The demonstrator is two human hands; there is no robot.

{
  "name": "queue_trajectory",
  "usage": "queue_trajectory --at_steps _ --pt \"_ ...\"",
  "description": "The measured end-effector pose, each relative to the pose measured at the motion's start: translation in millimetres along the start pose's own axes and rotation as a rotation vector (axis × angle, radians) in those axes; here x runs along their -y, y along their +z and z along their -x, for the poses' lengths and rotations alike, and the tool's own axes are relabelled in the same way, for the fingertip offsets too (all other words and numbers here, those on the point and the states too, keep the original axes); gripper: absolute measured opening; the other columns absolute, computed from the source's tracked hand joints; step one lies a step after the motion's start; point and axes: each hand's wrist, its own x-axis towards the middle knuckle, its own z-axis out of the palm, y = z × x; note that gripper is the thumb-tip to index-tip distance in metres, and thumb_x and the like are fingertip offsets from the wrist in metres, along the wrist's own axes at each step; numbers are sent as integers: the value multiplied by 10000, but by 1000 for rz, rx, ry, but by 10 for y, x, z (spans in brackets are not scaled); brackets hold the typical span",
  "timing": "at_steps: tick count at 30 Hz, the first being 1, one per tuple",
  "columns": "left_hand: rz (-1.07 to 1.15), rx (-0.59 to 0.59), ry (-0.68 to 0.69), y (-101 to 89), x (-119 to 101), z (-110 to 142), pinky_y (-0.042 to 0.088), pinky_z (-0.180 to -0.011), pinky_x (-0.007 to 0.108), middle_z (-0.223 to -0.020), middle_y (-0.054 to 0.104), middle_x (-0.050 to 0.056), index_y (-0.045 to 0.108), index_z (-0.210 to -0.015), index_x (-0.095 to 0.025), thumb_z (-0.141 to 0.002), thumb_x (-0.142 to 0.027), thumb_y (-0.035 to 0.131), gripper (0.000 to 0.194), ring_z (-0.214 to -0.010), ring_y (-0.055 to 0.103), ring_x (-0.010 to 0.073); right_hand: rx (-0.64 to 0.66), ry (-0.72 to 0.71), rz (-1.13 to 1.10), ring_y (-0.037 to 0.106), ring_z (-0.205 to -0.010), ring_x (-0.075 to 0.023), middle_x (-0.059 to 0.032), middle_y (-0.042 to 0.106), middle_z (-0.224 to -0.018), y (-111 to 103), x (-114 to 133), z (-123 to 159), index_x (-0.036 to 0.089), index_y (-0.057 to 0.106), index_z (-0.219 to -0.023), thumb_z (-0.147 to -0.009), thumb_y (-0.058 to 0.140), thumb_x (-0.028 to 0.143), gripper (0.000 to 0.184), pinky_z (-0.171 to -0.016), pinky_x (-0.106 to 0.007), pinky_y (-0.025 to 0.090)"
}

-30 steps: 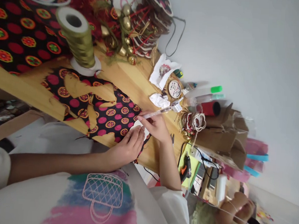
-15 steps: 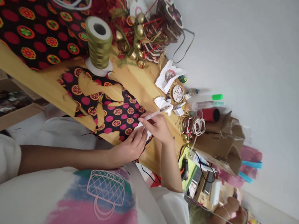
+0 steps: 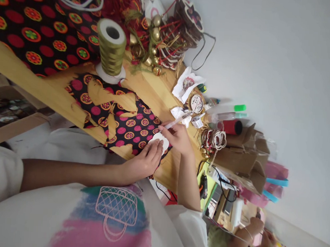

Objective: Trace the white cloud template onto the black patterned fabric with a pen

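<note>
The white piece (image 3: pixel 160 137) was prob. light, thin and fairly stiff (material unclear), best held by its rim. It looked flat w/ a scalloped outline, atop patterned fabric (image 3: pixel 129 128) near the tabletop's (image 3: pixel 159 89) front edge. L hand (image 3: pixel 142 165): fingers on it, grip unclear, thumb hidden. R hand (image 3: pixel 178 137): fingers gripped a pen (image 3: pixel 173 123).

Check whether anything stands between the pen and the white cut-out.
Nothing visible blocks the pen in the right hand from the exposed part of the white cut-out; the left hand covers the rest. The pen's tip is hidden.
</note>
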Motion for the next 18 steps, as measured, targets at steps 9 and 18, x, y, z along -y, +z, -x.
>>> queue_trajectory --at_steps 9,18 --pt "-11 18 19 -1 9 1 517 -1015 410 -1312 601 242 605 -1257 34 -922 -197 438 440 -1197 604 325 -57 -12 -31 531 -559 -113 -22 653 -661 0 -65 23 171 676 -761 -891 559 574 439 -546 -259 410" --pt "9 -14 -5 16 -9 4 512 -1004 408 -1286 625 226 628 -1227 19 -915 -183 440 417 -1160 624 310 96 -27 -7 469 -521 -80 5 626 -646 76 67 -40 175 666 -789 -915 529 564 431 -527 -232 376"
